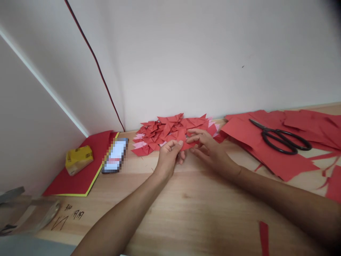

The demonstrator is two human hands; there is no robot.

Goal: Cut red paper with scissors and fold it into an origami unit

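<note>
A heap of folded red paper pieces (170, 129) lies against the wall on the wooden table (186, 199). Just in front of the heap, both hands meet on one small folded red paper piece (188, 145). My left hand (168, 156) pinches its left end between thumb and fingers. My right hand (206, 147) rests on its right side with fingers curled over it. Most of the piece is hidden by the fingers.
Black scissors (282, 139) lie on loose red paper sheets (269, 149) at the right. A phone (115, 155), a yellow box (79, 159) and a red folder (85, 170) sit at the left. A red paper strip (264, 237) lies near the front edge.
</note>
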